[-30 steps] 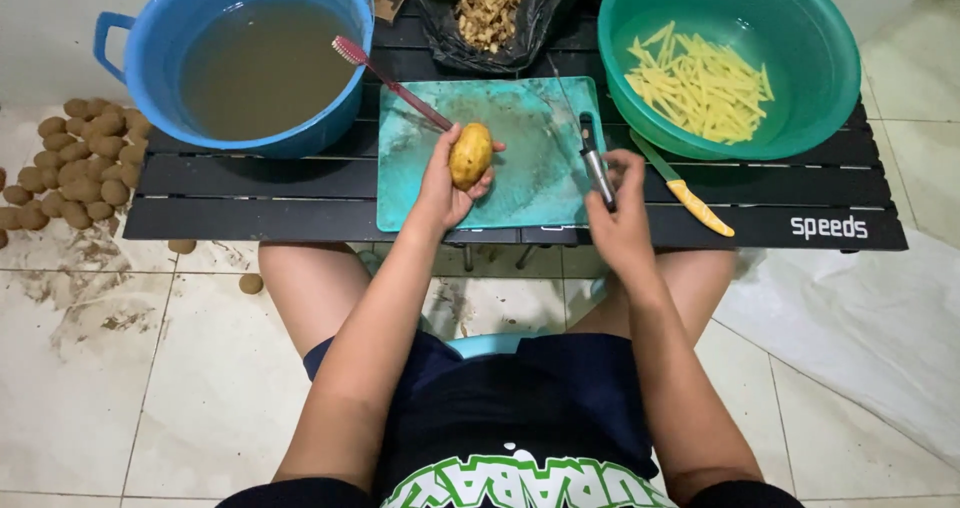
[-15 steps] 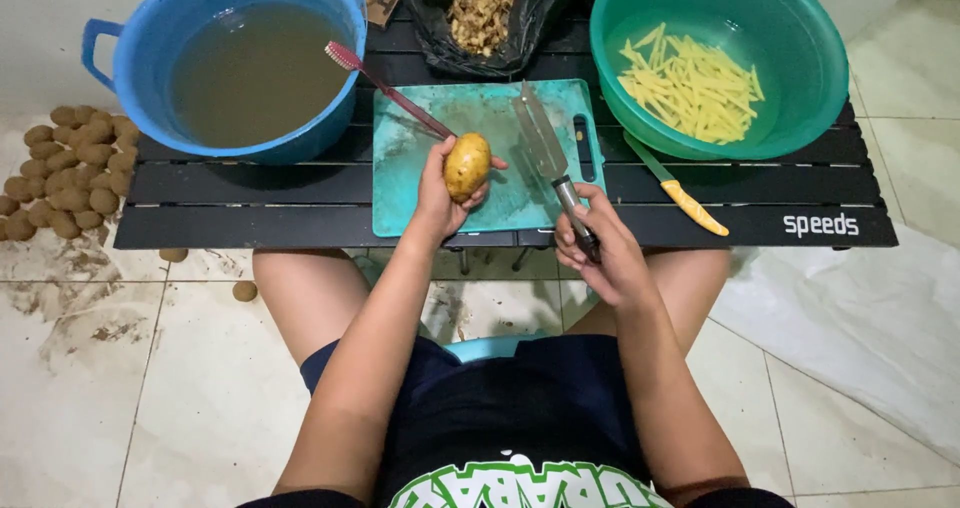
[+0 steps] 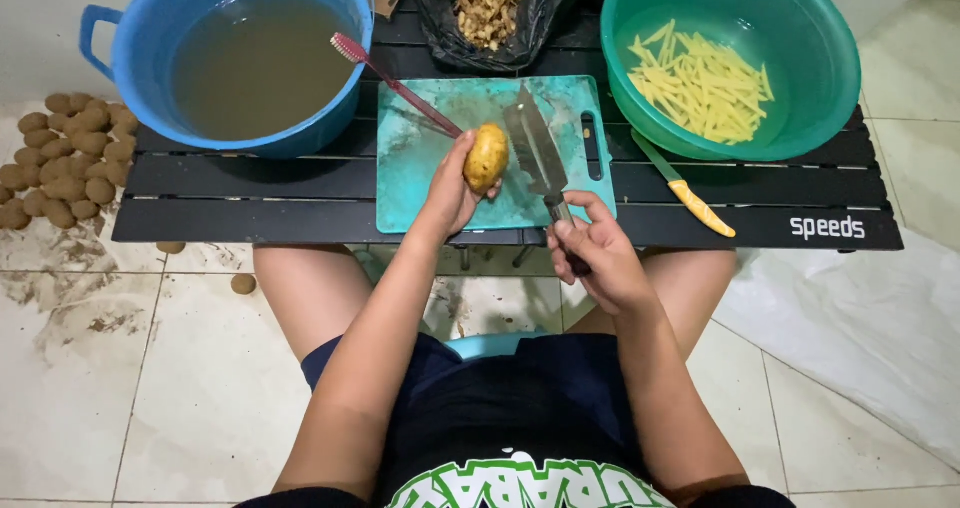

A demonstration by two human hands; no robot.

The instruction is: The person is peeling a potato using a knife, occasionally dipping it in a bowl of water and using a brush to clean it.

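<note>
My left hand (image 3: 452, 194) holds a yellowish potato (image 3: 487, 156) just above the teal cutting board (image 3: 425, 158). My right hand (image 3: 598, 255) grips the dark handle of a large knife (image 3: 535, 151), whose broad blade points away from me and lies right beside the potato. Both hands are over the near edge of a low black slatted table (image 3: 250, 193).
A blue tub of murky water (image 3: 250, 58) stands back left with a red toothbrush (image 3: 395, 83) leaning on its rim. A green basin of potato strips (image 3: 700, 78) stands right, a yellow-handled knife (image 3: 685, 188) before it, a black bag of peelings (image 3: 490, 8) behind. Potatoes (image 3: 70, 158) are heaped on the floor.
My right hand picked the large knife up off the board, drew it towards me and brought its blade next to the potato. My left hand shifted the potato slightly right.
</note>
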